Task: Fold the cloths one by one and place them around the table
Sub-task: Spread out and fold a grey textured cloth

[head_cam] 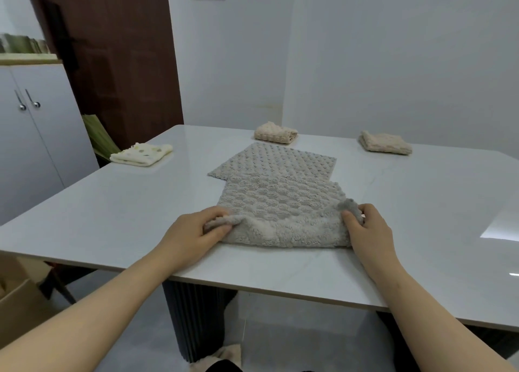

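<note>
A grey bobbled cloth point(280, 203) lies in the middle of the white table point(112, 208), its near part doubled over. My left hand point(196, 228) pinches the near left corner of that cloth. My right hand point(365, 228) pinches its near right corner, which is lifted a little off the table. Farther back a second grey cloth point(275, 161) lies flat, partly under the first. Three folded cloths rest along the table's far side: a cream spotted cloth point(141, 154) at the left, a beige cloth point(275, 134) in the middle and another beige cloth point(384, 142) at the right.
A white cabinet point(33, 135) stands at the left beside a dark brown door point(112, 48). A cardboard box point(16, 301) sits on the floor at the lower left. The table's dark fluted leg point(196, 315) is under the near edge.
</note>
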`<action>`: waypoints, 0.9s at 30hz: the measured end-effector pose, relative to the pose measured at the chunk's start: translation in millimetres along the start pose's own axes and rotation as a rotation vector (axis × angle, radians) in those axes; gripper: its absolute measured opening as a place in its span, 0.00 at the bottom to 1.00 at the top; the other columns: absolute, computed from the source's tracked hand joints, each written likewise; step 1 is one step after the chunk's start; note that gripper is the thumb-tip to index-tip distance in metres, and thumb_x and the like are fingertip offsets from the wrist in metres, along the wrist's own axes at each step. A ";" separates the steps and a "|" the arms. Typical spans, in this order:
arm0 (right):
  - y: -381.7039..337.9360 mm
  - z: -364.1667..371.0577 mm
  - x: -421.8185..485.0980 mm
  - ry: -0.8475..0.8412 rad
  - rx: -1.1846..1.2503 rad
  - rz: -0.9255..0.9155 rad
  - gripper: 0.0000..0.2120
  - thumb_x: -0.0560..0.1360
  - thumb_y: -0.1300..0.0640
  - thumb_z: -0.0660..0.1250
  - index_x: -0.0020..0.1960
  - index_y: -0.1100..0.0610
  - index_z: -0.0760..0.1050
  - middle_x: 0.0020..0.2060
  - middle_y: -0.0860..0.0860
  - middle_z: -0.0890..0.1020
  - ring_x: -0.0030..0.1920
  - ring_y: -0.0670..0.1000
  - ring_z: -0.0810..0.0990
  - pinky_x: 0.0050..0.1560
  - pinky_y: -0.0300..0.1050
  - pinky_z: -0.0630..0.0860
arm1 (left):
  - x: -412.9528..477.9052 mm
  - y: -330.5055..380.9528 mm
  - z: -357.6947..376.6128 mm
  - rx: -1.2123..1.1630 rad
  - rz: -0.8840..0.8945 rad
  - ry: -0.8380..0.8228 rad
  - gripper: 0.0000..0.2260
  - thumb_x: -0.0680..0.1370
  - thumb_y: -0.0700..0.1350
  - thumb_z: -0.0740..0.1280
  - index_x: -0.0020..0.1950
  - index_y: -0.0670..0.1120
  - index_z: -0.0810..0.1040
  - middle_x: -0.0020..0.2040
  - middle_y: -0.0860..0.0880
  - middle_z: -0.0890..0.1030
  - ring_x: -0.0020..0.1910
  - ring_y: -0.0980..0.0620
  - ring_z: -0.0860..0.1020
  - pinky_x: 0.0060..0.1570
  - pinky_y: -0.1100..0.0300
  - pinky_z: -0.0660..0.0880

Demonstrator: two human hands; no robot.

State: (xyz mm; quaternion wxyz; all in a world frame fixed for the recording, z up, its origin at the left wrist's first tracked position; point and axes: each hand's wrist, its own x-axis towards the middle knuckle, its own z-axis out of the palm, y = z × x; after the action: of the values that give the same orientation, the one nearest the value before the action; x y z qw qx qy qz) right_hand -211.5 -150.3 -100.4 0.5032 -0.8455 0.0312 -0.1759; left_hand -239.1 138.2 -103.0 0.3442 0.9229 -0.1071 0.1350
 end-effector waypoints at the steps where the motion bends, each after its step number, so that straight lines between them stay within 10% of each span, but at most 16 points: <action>1: 0.4 0.0 -0.1 -0.001 -0.011 -0.008 0.08 0.78 0.55 0.60 0.42 0.57 0.68 0.33 0.49 0.73 0.34 0.45 0.70 0.33 0.40 0.63 | 2.0 -2.9 -0.3 -0.085 -0.043 0.041 0.04 0.74 0.52 0.67 0.40 0.60 0.75 0.36 0.59 0.80 0.37 0.62 0.75 0.41 0.63 0.70; 15: -1.3 -2.6 0.0 0.055 -0.076 -0.014 0.06 0.78 0.56 0.59 0.46 0.58 0.70 0.32 0.48 0.74 0.34 0.47 0.71 0.34 0.37 0.66 | 15.5 2.2 7.2 0.028 -0.203 0.229 0.07 0.79 0.46 0.60 0.50 0.47 0.77 0.41 0.45 0.81 0.39 0.51 0.74 0.38 0.68 0.66; 22: -7.0 -13.5 -7.3 -0.050 -0.188 0.018 0.15 0.76 0.54 0.60 0.37 0.63 0.67 0.28 0.53 0.71 0.30 0.51 0.67 0.32 0.45 0.62 | 15.9 11.1 -12.1 0.170 -0.255 -0.087 0.09 0.78 0.49 0.62 0.49 0.45 0.77 0.43 0.46 0.80 0.44 0.48 0.76 0.42 0.57 0.69; 27: -11.7 -23.7 2.8 -0.020 -0.178 -0.014 0.13 0.76 0.54 0.61 0.38 0.62 0.69 0.27 0.52 0.71 0.30 0.50 0.66 0.32 0.45 0.61 | 27.8 22.5 -23.9 0.052 -0.246 -0.022 0.09 0.77 0.49 0.63 0.48 0.46 0.79 0.46 0.44 0.81 0.47 0.47 0.77 0.41 0.58 0.70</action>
State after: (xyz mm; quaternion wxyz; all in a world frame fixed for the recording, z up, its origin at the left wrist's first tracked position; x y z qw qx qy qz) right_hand -218.2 -165.1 -79.4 0.4252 -0.8887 0.0357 -0.1678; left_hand -223.7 134.5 -63.0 0.3331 0.9391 0.0066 0.0844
